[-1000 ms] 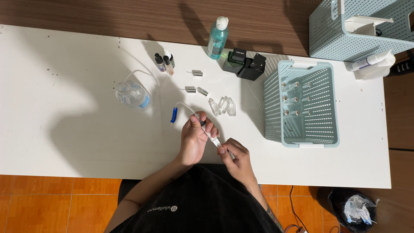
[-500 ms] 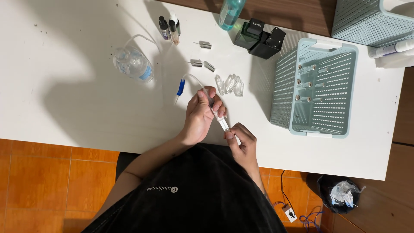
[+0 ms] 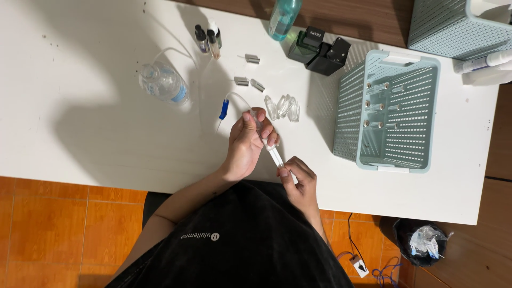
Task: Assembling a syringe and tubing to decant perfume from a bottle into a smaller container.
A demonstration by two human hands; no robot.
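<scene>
My left hand (image 3: 246,144) is closed around the barrel of a clear syringe (image 3: 273,153) near the front edge of the white table (image 3: 80,133). My right hand (image 3: 298,178) pinches the syringe's plunger end just below and to the right. A thin clear tube with a blue clamp (image 3: 224,109) runs from the left hand up toward a clear plastic bottle (image 3: 162,84). Several small clear vials (image 3: 282,106) lie just above the left hand.
A pale green basket (image 3: 346,106) at the right holds a few small vials. Two black boxes (image 3: 320,50), a teal bottle (image 3: 282,16), small dropper bottles (image 3: 208,38) and little grey caps (image 3: 245,81) stand at the back. A second basket (image 3: 453,26) is at top right; a bin bag (image 3: 424,242) sits on the floor.
The view has shifted a little, with the table sliding up and right in the frame. Both hands stay on the syringe in nearly the same pose.
</scene>
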